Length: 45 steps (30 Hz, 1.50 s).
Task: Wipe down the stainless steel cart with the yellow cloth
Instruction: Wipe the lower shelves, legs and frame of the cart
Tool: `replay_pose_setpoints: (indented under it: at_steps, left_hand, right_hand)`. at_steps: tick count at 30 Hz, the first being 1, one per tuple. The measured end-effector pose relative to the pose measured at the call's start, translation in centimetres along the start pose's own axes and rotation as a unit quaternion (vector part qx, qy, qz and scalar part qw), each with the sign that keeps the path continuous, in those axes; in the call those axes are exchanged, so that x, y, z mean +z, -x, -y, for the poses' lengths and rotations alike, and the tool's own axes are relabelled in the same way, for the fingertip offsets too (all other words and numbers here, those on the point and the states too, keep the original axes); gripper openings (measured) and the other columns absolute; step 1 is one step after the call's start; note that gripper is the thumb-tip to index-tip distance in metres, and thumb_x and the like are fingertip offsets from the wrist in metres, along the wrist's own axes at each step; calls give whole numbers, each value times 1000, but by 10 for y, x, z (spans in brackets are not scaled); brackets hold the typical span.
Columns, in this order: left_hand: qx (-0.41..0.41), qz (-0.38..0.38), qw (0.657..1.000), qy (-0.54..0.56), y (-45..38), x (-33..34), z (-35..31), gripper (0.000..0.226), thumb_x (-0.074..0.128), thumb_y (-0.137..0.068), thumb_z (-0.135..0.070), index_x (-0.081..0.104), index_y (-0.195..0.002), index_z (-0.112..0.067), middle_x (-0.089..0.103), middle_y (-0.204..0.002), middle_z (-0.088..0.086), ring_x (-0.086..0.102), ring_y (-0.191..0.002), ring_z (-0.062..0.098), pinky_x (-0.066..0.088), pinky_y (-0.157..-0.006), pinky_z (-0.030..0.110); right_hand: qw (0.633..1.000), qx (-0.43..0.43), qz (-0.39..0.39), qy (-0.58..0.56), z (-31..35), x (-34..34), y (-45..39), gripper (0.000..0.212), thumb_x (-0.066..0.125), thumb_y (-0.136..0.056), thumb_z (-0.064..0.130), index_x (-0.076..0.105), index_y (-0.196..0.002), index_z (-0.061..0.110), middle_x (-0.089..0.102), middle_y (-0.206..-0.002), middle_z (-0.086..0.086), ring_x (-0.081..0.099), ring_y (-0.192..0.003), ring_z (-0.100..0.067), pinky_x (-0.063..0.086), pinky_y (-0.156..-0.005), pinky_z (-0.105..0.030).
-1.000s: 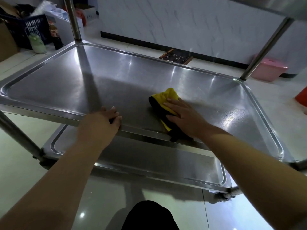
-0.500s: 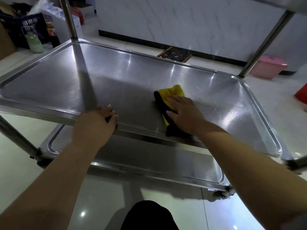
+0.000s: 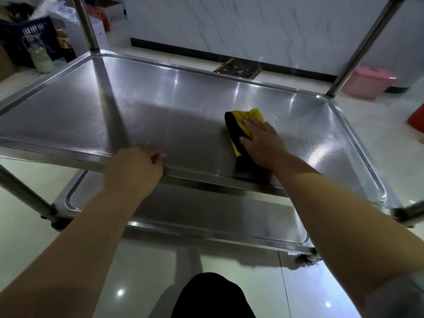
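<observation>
Flat-fingered, my right hand (image 3: 260, 143) presses the yellow cloth (image 3: 243, 125) onto the cart's middle shelf (image 3: 160, 111), toward its right half, so the whole palm bears on the steel. My left hand (image 3: 135, 168) curls over the near rim (image 3: 202, 177), I judge to steady the cart (image 3: 358, 143) against the push. No readable writing shows anywhere.
</observation>
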<state>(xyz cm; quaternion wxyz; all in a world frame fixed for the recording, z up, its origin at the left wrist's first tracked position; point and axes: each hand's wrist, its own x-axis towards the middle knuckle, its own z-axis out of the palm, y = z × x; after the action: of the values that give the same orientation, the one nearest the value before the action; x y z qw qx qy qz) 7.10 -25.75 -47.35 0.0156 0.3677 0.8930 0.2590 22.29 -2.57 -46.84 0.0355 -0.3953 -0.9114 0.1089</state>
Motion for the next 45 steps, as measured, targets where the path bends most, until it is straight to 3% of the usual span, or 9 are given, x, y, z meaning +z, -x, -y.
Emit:
replay_pose_setpoints:
  at_steps: [5,10,17,22,25,28,40,43,45]
  left_hand:
    - [90,26,995,44,4,12,-36,34,48,-96,-31,59,-127,-21,50,-139,-2,40,-132,17,28,-105,24]
    - [127,98,981,-111,-3,32,-42,36,32,-100,-29,52,-127,-16,45,-142,3,39,-132,22,33,-99,32]
    - [154,104,971,-148,-5,31,-35,40,27,-101,-30,46,-136,-22,29,-153,-3,29,-139,18,28,-107,31]
    - [149,99,975,-131,-4,34,-33,42,27,-101,-31,42,-140,-23,29,-152,-5,27,-140,17,23,-111,30]
    - [136,88,979,-125,-4,35,-32,42,28,-101,-32,43,-140,-24,31,-151,-6,29,-139,15,24,-111,30]
    - [133,79,981,-120,-3,36,-31,41,30,-101,-31,45,-138,-24,32,-150,-7,29,-139,15,25,-110,30]
    - [68,26,992,-101,-14,17,6,38,38,-96,-31,62,-122,-18,54,-134,9,50,-124,27,39,-100,38]
    - [49,11,995,-91,-14,13,12,41,38,-93,-33,65,-119,-15,60,-127,12,57,-115,33,44,-96,39]
    - [48,-1,995,-84,-15,11,13,50,33,-85,-38,68,-113,-14,64,-119,14,61,-106,37,48,-91,41]
  right_hand:
    - [1000,-7,2,2,4,1,9,57,37,-98,48,17,-151,34,7,-160,11,1,-147,-23,11,-118,-47]
    - [993,-106,32,-33,11,0,40,55,44,-96,49,25,-147,42,12,-157,21,0,-146,-14,6,-118,-36]
    - [972,-197,86,-95,-7,-7,44,56,51,-95,39,27,-146,38,15,-156,19,-1,-146,-9,0,-118,-30]
    - [990,-102,52,-80,-32,-13,21,56,49,-98,35,25,-148,34,13,-157,16,-2,-147,-18,1,-117,-35]
    - [999,-6,5,-45,-39,-13,7,56,44,-99,39,23,-150,31,11,-159,13,1,-147,-22,4,-119,-39]
    - [1000,26,-3,4,-27,-6,6,57,38,-99,46,18,-151,34,6,-159,14,0,-147,-20,10,-119,-43]
    - [984,-168,50,-30,27,5,40,55,43,-97,47,22,-148,42,10,-157,20,0,-146,-12,7,-117,-35]
    - [984,-165,64,-21,23,4,28,55,42,-98,44,19,-149,40,9,-157,19,1,-147,-14,4,-116,-32]
    - [992,-113,54,-18,13,0,17,55,41,-100,41,18,-150,36,7,-158,16,1,-147,-16,3,-116,-32]
